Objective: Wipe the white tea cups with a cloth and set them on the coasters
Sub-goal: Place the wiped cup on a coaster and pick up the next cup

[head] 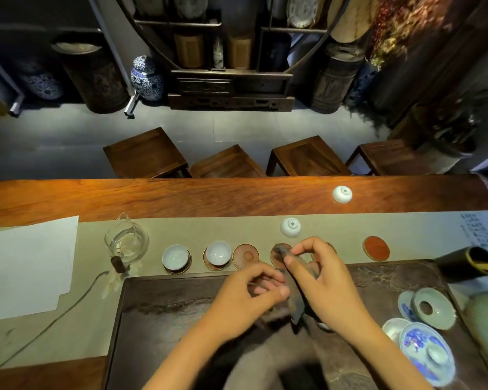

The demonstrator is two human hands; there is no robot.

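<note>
Our right hand (321, 280) pinches the upper end of the dark cloth (295, 288) between thumb and fingertips; our left hand (247, 301) nips its lower edge, fingers curled together. The cloth hangs over the dark tea tray (158, 327), its long axis running away from us. No cup is in either hand. The nearest upturned cup (290, 227) sits just beyond the right hand — that hand is closer; another upturned cup (342, 194) lies farther off on bare wood. Two upright cups (175, 257) (218, 253) already sit on coasters — both look empty. An empty coaster (246, 256) waits beside them.
</note>
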